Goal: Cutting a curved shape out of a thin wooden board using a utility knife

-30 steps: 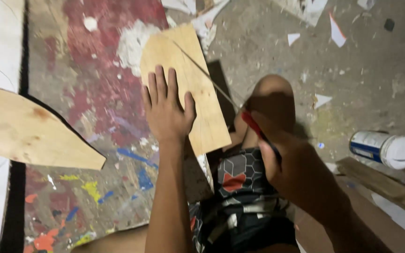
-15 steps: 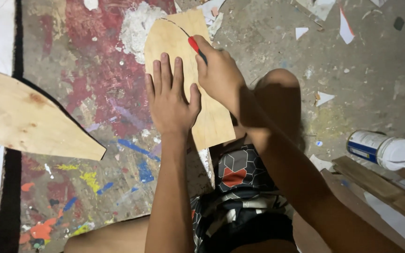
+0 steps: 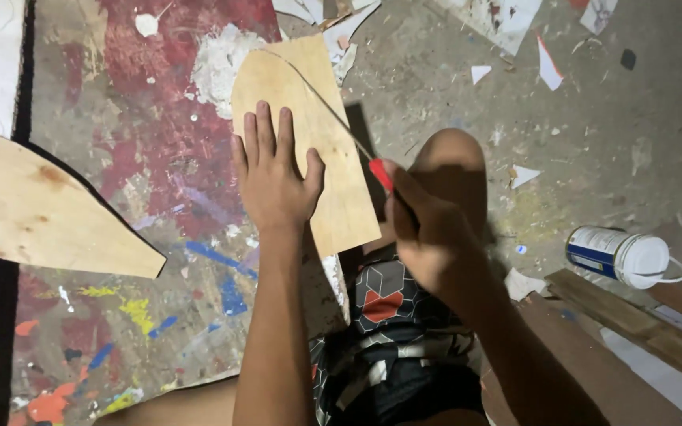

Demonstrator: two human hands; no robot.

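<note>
My left hand lies flat, fingers spread, on the left part of a curved plywood piece resting on the paint-stained floor. My right hand grips a red-handled saw whose thin blade runs up and to the left along the plywood's right edge, toward its rounded top. The hand sits just off the piece's lower right side, over my bent knee.
A larger pointed plywood piece lies at the left. A white and blue plastic jar lies on its side at the right, beside dark wooden boards. Paper scraps litter the concrete floor beyond the knee.
My right hand has drawn back down and to the right from the plywood's top, pulling the saw along the edge. The left hand stays pressed on the piece.
</note>
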